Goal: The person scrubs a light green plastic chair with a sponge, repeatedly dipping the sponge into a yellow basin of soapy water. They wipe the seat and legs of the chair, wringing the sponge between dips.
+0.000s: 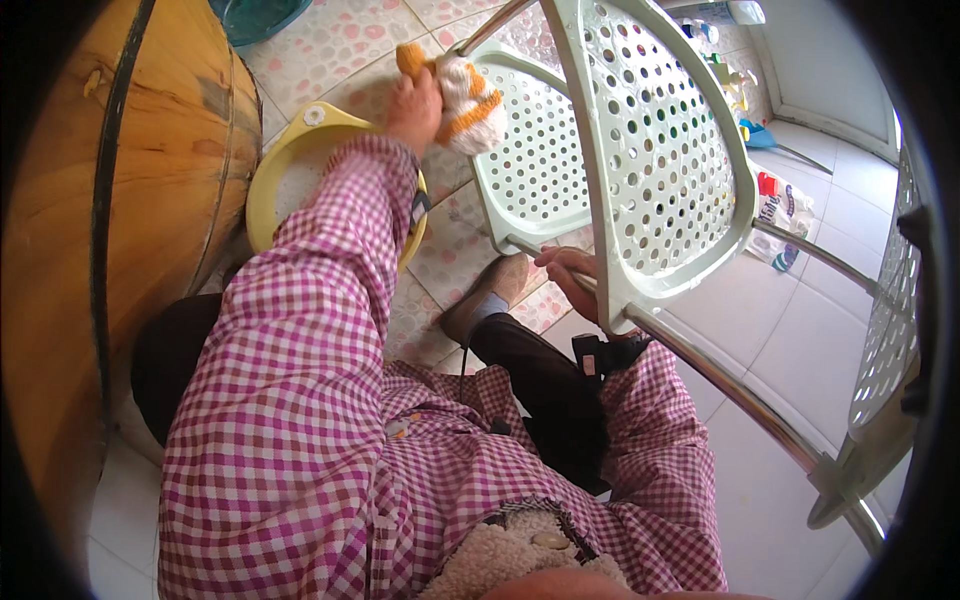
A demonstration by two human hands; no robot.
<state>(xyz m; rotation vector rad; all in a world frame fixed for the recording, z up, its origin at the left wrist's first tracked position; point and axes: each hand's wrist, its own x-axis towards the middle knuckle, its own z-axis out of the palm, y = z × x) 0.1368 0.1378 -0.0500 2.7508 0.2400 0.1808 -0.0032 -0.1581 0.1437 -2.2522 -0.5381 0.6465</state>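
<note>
My left hand (416,105) grips an orange-and-white striped knitted cloth (471,112), bunched beside the end of a metal tube of a pale green plastic and metal rack. The rack has perforated shelves: one upper shelf (667,142) stands wet with suds, and a lower shelf (536,150) lies beyond it. My right hand (570,274) is closed around a metal tube of the rack near the lower shelf's corner, partly hidden by the upper shelf's frame. A yellow plastic basin (259,202) with whitish liquid sits beneath my left forearm.
A large wooden barrel or tub (172,150) stands at the left. A teal basin (259,19) is at the top. Bottles (739,13) line the upper right, near a blue dustpan-like item (757,135). A plastic bag with a red cap (784,217) lies on the tiles.
</note>
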